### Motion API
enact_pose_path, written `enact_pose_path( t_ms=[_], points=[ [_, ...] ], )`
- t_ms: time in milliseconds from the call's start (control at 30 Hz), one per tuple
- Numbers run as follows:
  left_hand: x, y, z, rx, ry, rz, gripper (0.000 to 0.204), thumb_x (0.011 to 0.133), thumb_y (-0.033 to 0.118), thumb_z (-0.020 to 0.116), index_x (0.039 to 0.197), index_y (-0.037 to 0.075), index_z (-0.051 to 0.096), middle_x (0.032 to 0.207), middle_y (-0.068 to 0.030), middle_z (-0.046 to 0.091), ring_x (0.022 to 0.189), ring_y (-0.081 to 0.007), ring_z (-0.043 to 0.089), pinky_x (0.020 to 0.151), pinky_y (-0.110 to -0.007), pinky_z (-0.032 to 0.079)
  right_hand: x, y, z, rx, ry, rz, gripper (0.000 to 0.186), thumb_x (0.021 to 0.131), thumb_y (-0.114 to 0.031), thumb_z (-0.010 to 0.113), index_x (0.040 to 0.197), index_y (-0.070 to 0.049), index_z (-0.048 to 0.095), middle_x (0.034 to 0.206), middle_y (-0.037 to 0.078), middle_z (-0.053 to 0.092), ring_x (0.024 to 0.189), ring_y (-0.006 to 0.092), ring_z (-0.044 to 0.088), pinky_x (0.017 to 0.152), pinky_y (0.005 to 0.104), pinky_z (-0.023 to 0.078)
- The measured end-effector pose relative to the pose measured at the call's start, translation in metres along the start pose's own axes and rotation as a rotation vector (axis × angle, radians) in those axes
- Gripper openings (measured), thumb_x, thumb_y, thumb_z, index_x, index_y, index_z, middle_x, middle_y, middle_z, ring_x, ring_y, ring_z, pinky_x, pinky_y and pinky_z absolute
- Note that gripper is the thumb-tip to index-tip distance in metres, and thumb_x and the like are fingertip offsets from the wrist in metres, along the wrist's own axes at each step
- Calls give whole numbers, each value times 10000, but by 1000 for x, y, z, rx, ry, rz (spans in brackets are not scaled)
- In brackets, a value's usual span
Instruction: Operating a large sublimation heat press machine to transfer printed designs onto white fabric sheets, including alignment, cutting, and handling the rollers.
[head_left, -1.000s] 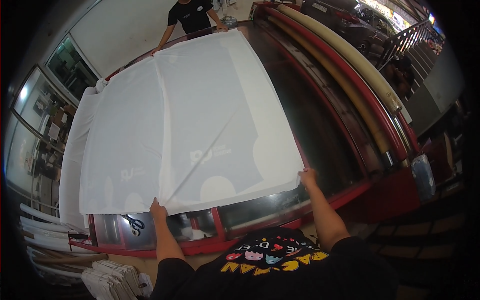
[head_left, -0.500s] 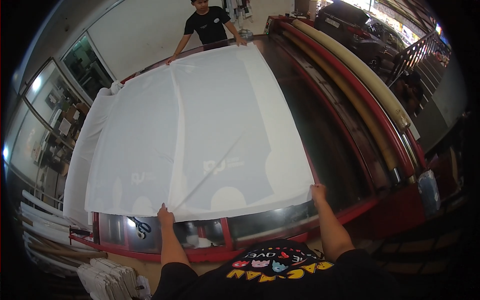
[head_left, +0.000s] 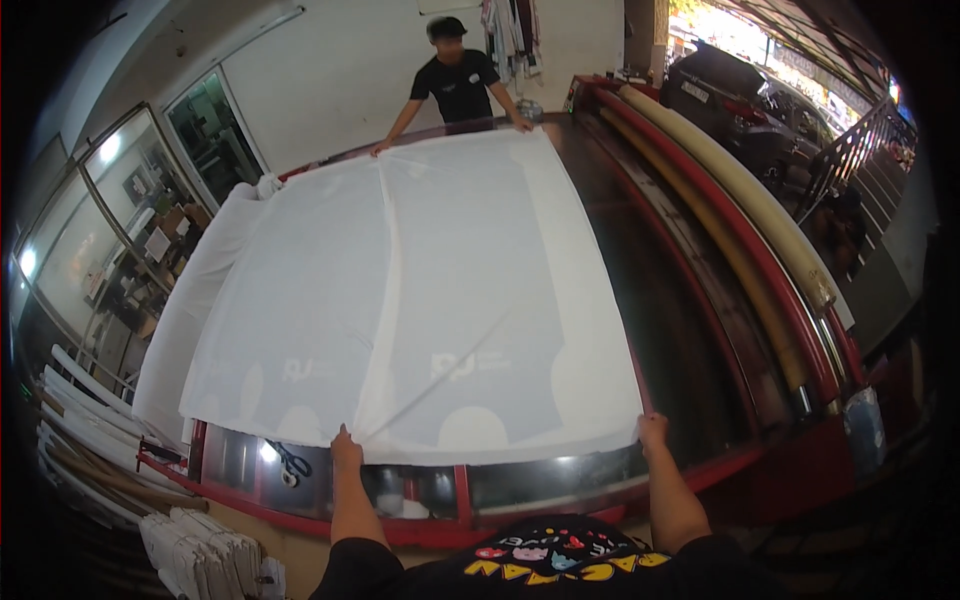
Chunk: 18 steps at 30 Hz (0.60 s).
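Observation:
A large white cloth (head_left: 470,270), with faint printed shapes showing through and a long fold down its middle, lies over a red-framed machine table (head_left: 510,490). My left hand (head_left: 347,450) pinches the cloth's near edge by the fold. My right hand (head_left: 653,430) grips the near right corner. Dark-handled scissors (head_left: 294,468) lie on the table left of my left hand, just beyond the cloth's edge. Across the table a co-worker (head_left: 455,90) in a black T-shirt has both hands at the cloth's far edge.
Long red and cream rollers (head_left: 720,190) run along the table's right side. White tubes (head_left: 70,410) and stacked paper (head_left: 195,550) are at the lower left, a glass-panelled partition (head_left: 120,200) at left. A car (head_left: 740,120) and a railing (head_left: 850,150) stand at upper right.
The view has tilted up, so the table and cloth sit lower in the picture and more of the co-worker shows. Both my hands still hold the cloth's edge.

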<state>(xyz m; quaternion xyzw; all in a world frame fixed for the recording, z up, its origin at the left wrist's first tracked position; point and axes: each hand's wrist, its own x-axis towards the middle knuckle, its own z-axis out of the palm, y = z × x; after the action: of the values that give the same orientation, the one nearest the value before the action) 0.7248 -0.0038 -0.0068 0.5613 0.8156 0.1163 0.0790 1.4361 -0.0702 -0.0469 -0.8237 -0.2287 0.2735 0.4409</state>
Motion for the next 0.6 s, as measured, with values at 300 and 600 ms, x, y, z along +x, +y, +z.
enact_pose_path(
  t_ms=[300, 600],
  points=[
    [-15, 17, -5, -3, -41, 70, 614, 801, -49, 482, 1410, 10, 421, 1026, -252, 656, 921, -436, 635, 838, -488, 509, -4, 2, -5, -302, 91, -98, 166, 774, -170, 663, 743, -7, 650, 711, 171, 667, 696, 311, 675, 663, 415, 517],
    [-34, 49, 6, 4, 204, 114, 590, 864, 38, 568, 1432, 65, 408, 1338, -225, 516, 1101, -399, 572, 934, -472, 468, -15, -10, -11, -367, 145, -146, 209, 802, -212, 642, 733, -14, 640, 779, 212, 677, 769, 393, 670, 721, 458, 525]
  ],
)
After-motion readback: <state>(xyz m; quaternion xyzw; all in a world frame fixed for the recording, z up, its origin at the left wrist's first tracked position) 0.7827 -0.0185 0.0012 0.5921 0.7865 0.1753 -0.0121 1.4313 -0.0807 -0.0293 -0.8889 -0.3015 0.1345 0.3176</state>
